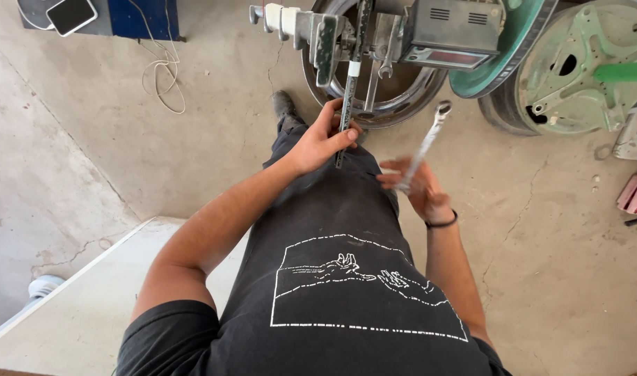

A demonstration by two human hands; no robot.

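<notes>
Head view: left hand [317, 144] is wrapped around a dark threaded rod [345, 104] hanging from a metal fixture [381, 31] above a wheel rim [374, 97]. Right hand [419, 188], slightly blurred, is closed on a silver wrench [426, 143], which stands apart from the rod. Judging by this, the wrench has not yet engaged the rod.

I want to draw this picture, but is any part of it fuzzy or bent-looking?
In the head view, the right hand and its silver wrench are smeared by motion blur; the left hand gripping the dark rod looks sharp; daylight is soft with faint shadows, and the wide lens bends the edges.
</notes>
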